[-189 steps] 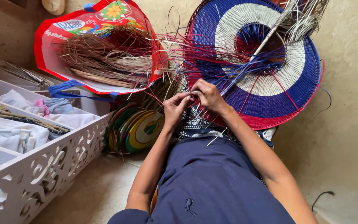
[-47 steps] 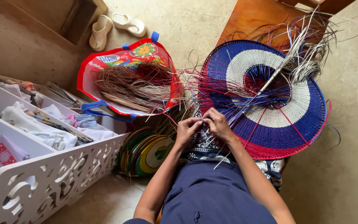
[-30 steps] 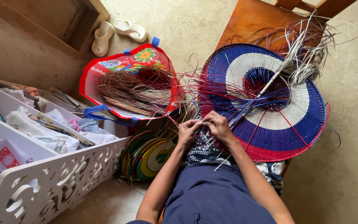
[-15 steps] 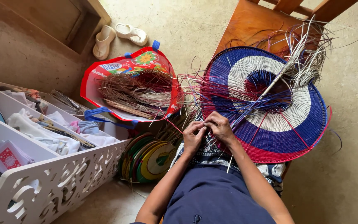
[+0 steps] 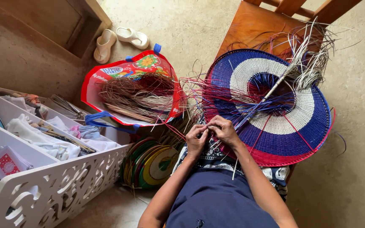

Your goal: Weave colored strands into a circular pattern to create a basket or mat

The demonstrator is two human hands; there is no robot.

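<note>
The round woven fan of blue, white and red plastic strands [image 5: 275, 109] lies tilted across the person's lap and against the wooden chair [image 5: 258, 25] behind it, its unfinished edge toward the body, with a pale stick running through its middle and a tuft of loose ends at the far end. The left hand [image 5: 196, 140] and the right hand [image 5: 224, 130] meet just at that near edge, fingertips touching; each is pinched narrow on thin loose strands [image 5: 195, 95] that fan out to the left, though which strand each one holds is too fine to tell.

Beside the hands on the left stands 1 red printed shopping bag with blue handles [image 5: 106, 84], open-mouthed, holding a bundle of dry brown and purplish weaving fibres [image 5: 138, 95]. Below it, on the floor against the person's knee, leans a stack of finished round woven mats in green, yellow and red [image 5: 151, 164]; the count is unclear.

Further left is 1 white shelf unit with cut-out scroll sides [image 5: 51, 185], its compartments holding folded cloths [image 5: 43, 139], sticks and a small red-and-white packet [image 5: 7, 162].

At the top, well apart, 2 cream slip-on sandals [image 5: 119, 40] lie on the concrete floor [image 5: 351, 169].
</note>
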